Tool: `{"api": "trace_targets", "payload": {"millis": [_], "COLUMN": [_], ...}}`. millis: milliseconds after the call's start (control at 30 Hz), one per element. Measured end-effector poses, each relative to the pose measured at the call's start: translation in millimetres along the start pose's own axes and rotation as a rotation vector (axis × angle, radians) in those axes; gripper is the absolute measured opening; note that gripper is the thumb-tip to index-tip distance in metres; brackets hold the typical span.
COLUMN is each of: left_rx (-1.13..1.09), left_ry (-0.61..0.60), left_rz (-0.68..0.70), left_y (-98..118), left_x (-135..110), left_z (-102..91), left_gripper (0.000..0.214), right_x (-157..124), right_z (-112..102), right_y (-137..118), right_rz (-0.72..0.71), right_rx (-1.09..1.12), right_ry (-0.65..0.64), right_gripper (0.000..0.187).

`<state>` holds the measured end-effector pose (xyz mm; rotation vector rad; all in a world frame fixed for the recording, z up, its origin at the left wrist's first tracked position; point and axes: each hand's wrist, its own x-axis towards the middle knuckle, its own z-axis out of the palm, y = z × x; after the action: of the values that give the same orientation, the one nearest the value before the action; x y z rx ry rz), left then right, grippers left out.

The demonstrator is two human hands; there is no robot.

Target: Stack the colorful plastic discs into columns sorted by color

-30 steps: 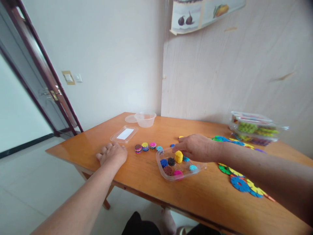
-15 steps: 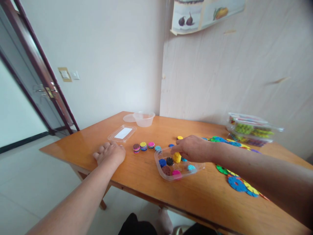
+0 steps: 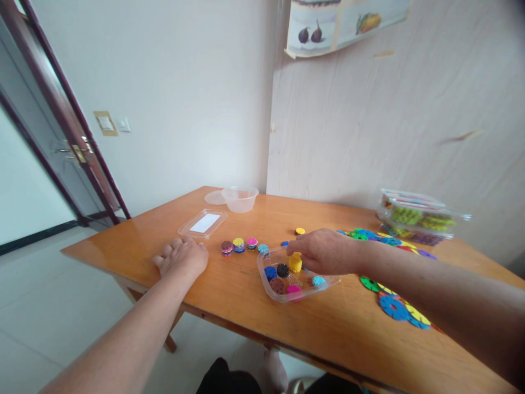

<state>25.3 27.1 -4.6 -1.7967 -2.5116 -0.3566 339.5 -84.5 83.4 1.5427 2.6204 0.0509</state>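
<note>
head view: nearest, on this side of the right hand (image 3: 318,250), the magenta discs (image 3: 293,292), the brown discs (image 3: 276,285) and the light blue discs (image 3: 318,280) lie in the clear tray (image 3: 279,297), whose near edge runs rightward and slightly away. just short of the grip and to its left sit the blue discs (image 3: 270,272) and the black discs (image 3: 283,270). the yellow stack (image 3: 295,265) stands right at the fingertips, upright, its long axis vertical and taller than its neighbours. the right hand reaches over the tray from the right, back up, wrist nearly level, fingers pointing left and bent downward; the tips are partly hidden, so whether they pinch the yellow stack cannot be told. well left of that grip, the left hand (image 3: 182,258) lies palm down on the wooden table (image 3: 229,284), fingers slightly spread and pointing away to the left. between the 2 hands, 3 mixed-colour stacks (image 3: 239,245) stand upright in a row. beyond the left hand lies the clear lid (image 3: 187,226), its long axis slanting away to the right, and beyond that, past the grip's far left, stands the round tub (image 3: 240,201).
</note>
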Motion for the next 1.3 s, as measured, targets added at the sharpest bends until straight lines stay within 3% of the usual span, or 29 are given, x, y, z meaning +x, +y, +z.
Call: {"api": "trace_targets", "payload": {"millis": [267, 500, 667, 833, 1300], "left_rx": [-0.008, -0.001, -0.006, -0.018, -0.032], "left_ry": [0.002, 0.013, 0.024, 0.019, 0.042], "left_rz": [-0.010, 0.000, 0.002, -0.004, 0.020], "left_y": [1, 1, 1, 1, 0], "left_x": [-1, -5, -7, -7, -8], "left_z": [-0.8, -1.3, -2.5, -2.5, -0.5], "left_gripper": [0.055, 0.054, 0.053, 0.051, 0.051], "right_x": [10, 61, 106, 133, 146], "right_z": [-6, -8, -4, 0, 5], "right_y": [1, -13, -25, -32, -35], "right_rz": [0.046, 0.054, 0.059, 0.009, -0.035], "right_rx": [0.056, 0.131, 0.188, 0.183, 0.190], "right_ry": [0.137, 0.244, 0.168, 0.062, 0.050], "right_gripper": [0.031, 0.020, 0.027, 0.041, 0.040]}}
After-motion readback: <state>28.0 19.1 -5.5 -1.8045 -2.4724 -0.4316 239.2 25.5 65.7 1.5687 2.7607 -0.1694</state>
